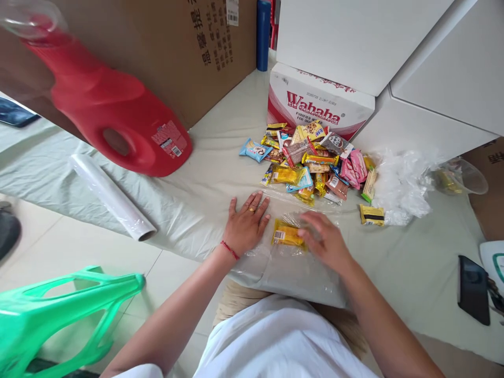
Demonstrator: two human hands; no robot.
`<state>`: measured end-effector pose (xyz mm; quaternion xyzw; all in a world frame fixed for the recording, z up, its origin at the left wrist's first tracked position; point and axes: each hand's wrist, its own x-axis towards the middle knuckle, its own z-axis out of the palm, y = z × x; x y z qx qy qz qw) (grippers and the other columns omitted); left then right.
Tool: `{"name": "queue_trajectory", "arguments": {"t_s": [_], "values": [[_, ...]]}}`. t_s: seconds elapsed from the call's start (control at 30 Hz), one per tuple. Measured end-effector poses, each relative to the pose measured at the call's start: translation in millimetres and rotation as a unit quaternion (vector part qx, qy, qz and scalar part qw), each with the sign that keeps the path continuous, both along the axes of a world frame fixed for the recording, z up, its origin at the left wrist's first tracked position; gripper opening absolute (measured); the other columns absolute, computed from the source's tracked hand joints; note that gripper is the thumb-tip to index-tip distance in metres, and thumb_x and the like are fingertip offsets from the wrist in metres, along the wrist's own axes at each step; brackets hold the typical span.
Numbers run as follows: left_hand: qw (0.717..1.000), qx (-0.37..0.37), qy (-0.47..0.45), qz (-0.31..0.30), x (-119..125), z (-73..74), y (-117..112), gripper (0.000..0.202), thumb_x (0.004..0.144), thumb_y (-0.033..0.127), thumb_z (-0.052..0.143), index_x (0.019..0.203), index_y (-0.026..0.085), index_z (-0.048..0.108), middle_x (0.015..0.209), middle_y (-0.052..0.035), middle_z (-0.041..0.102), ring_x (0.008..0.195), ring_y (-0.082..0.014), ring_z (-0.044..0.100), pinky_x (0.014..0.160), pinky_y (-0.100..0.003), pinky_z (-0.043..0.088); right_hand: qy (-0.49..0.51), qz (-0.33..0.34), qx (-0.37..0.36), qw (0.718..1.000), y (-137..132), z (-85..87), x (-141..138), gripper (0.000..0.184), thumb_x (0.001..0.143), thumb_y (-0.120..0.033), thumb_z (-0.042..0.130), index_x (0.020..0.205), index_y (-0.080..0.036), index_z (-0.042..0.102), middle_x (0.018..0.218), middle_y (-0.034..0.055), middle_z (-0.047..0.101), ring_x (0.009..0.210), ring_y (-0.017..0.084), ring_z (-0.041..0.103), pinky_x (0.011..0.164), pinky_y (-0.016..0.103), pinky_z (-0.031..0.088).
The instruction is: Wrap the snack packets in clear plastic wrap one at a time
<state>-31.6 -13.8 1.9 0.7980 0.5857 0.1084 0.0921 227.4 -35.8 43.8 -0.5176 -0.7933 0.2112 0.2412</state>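
Note:
My left hand (246, 224) lies flat with its fingers spread on a sheet of clear plastic film (287, 268), pressing near its left side. On the film, between my hands, is a yellow-wrapped snack packet (286, 234) with a white barcode label. My right hand (323, 239) is over the packet's right end, fingers bent and slightly blurred, thumb apart from the fingers. Its fingertips overlap the packet's edge; whether they touch it I cannot make out. Just beyond my hands is a heap of assorted wrapped snacks (311, 160).
A white and red Wahaha carton (321, 100) stands behind the heap. Crumpled clear plastic (405, 184) lies to the right, with a phone (473, 289) farther out. On the left are a plastic wrap roll (112, 197), a red detergent jug (118, 105) and a green stool (71, 310).

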Motion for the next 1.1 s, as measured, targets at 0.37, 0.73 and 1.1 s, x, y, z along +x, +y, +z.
{"name": "queue_trajectory", "arguments": {"t_s": [0.37,0.73,1.1], "values": [[0.998,-0.013,-0.057,0.019,-11,-2.2,3,0.060,0.109,0.044,0.018,0.162,0.024,0.038,0.171,-0.0104,0.032,0.158,-0.0272,0.032,0.128,-0.061,0.019,-0.308,-0.192,0.012,0.932,122,31.6,-39,0.039,0.097,-0.028,0.055,0.133,-0.016,0.065,0.124,0.0208,0.066,0.106,0.033,0.064,0.085,0.040,0.050],[1.000,0.004,-0.012,0.005,-21,4.0,-10,0.058,0.108,0.044,0.024,0.159,0.027,0.044,0.171,-0.0110,0.033,0.158,-0.0326,0.031,0.125,-0.071,0.014,-0.194,-0.242,-0.004,0.950,125,37.7,-16,0.012,0.091,-0.027,0.063,0.090,-0.018,0.071,0.108,0.0146,0.069,0.106,0.032,0.060,0.087,0.042,0.050],[0.990,0.104,-0.082,0.042,-32,-7.1,-31,0.054,0.102,0.040,0.046,0.151,0.018,0.049,0.162,-0.0197,0.046,0.156,-0.0348,0.035,0.126,-0.060,0.029,0.427,-0.281,-0.323,0.796,-23,24.4,-12,0.056,0.056,-0.061,0.092,0.076,-0.021,0.057,0.060,-0.0054,0.060,0.053,0.013,0.062,0.052,0.026,0.057]]}}
